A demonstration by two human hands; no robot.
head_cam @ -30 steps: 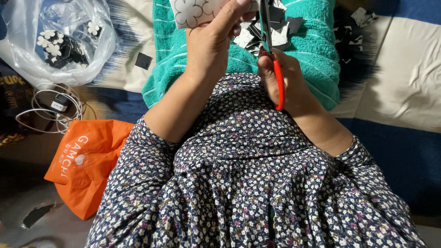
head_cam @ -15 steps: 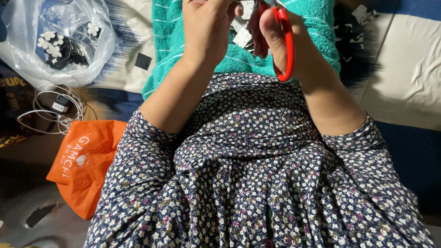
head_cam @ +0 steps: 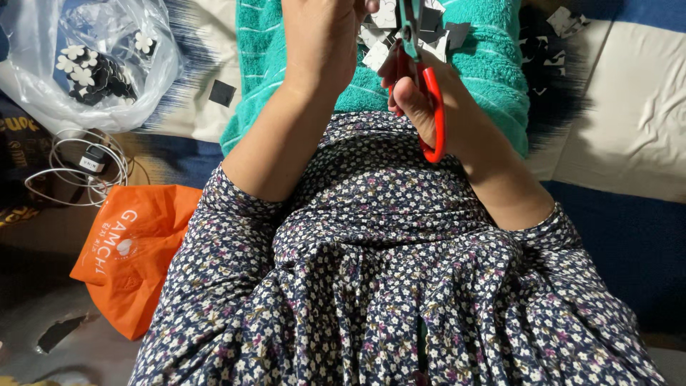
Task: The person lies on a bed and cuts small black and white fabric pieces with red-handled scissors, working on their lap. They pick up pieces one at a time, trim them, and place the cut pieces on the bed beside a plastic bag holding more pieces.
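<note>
1. The right hand [head_cam: 429, 107] is gripping a pair of red-handled scissors [head_cam: 427, 93], fingers curled through the loops, blades pointing up toward the top edge of the view.
2. The left hand [head_cam: 325, 36] is being held just beside the blades with its fingers curled in; what it is pinching is cut off by the top edge, so I cannot tell what piece it has.
3. Judging from the heap, the cutting is well along — black and white offcuts [head_cam: 429, 32] are lying under both hands on the teal towel [head_cam: 493, 78], and a clear plastic bag [head_cam: 43, 86] to the left is already holding flower-shaped cutouts [head_cam: 93, 68]. How much is left I cannot say.
4. More scraps [head_cam: 550, 32] are scattered on the dark cloth to the right, and one black square [head_cam: 222, 93] is sitting alone beside the towel.
5. Further out, a coiled white cable [head_cam: 78, 168] and an orange bag [head_cam: 132, 250] are lying by the left elbow — near, but not getting in the way of the hands.
6. The flowered dress [head_cam: 386, 286] is filling the foreground; nothing is blocking the scissors.
</note>
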